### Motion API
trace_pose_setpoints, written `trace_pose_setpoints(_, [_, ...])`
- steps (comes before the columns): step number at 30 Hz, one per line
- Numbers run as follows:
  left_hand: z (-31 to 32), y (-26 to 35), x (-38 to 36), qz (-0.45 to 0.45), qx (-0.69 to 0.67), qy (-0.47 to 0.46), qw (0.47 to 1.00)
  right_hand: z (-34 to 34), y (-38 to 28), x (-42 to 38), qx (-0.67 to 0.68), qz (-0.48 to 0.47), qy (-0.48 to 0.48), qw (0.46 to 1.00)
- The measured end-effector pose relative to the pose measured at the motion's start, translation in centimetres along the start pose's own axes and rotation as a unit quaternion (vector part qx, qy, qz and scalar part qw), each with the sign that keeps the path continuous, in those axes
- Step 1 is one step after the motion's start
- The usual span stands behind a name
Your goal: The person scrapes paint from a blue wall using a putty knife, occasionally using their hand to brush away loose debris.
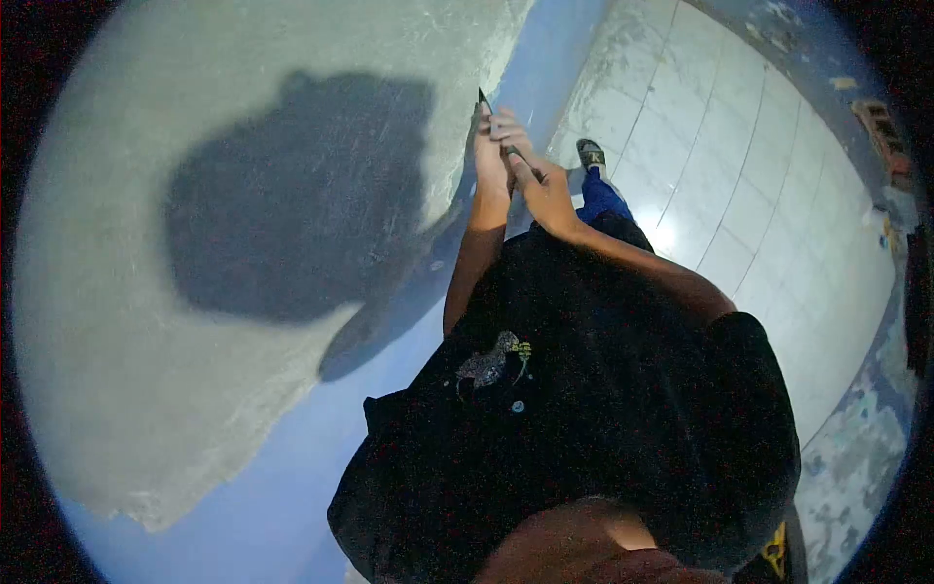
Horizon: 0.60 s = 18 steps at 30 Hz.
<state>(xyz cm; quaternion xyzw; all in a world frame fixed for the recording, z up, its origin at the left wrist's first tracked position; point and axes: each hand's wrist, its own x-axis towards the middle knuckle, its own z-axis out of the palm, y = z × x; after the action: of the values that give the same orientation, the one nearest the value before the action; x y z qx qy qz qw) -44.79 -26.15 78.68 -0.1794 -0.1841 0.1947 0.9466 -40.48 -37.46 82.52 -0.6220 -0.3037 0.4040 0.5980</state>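
Note:
A dark, narrow tool with a pointed tip [483, 96] runs between my two hands, beside the wall; its exact kind does not show. My right hand [547, 198] is closed round its dark handle, thumb lying along it. Curled over the tool's forward part is my left hand [494, 161], its fingers slightly blurred and touching close to my right hand. The tip sticks out beyond my left fingers. Much of the tool is hidden by both hands.
On the left stands a wall with rough grey plaster [117, 243] and a blue painted band [321, 443], partly under my shadow. White tiles [720, 127] cover the floor, where my sandalled foot [591, 153] stands. A reddish brick-like block [883, 141] lies far right.

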Motion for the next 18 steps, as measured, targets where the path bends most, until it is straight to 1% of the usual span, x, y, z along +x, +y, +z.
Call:
trace_pose_setpoints(1, [-0.1,-0.3,-0.1,0.046,-0.003,0.054,0.997,0.1,-0.9,-0.3,0.013,-0.012,0.016,1.0])
trace_pose_setpoints(4, [0.8,-0.1,-1.4,0.053,0.113,0.115,0.985,0.5,0.1,-1.1,0.014,-0.025,0.01,1.0])
trace_pose_setpoints(7, [2.3,-1.3,-0.9,0.143,0.189,0.252,0.938,0.7,0.7,-0.8,0.016,0.004,0.01,1.0])
trace_pose_setpoints(10, [1.6,0.3,-1.1,0.119,0.246,0.203,0.94,1.4,0.9,-0.4,0.025,0.004,0.026,0.999])
trace_pose_setpoints(11, [1.2,1.1,-1.0,0.119,0.258,0.203,0.937,1.7,0.9,-0.2,0.049,0.053,0.029,0.997])
trace_pose_setpoints(13, [0.5,2.6,-0.1,0.12,0.283,0.204,0.929,1.8,-1.9,0.7,0.097,0.151,0.034,0.983])
trace_pose_setpoints(16, [0.6,3.3,2.1,0.096,0.193,0.292,0.932,1.0,-2.1,2.4,0.154,0.201,0.021,0.967])
trace_pose_setpoints(17, [0.9,2.6,2.4,0.121,0.211,0.323,0.915,0.8,-2.2,2.5,0.147,0.21,0.029,0.966])
trace_pose_setpoints(18, [0.9,1.8,2.2,0.148,0.256,0.325,0.898,0.3,-2.4,2.2,0.145,0.208,0.017,0.967])
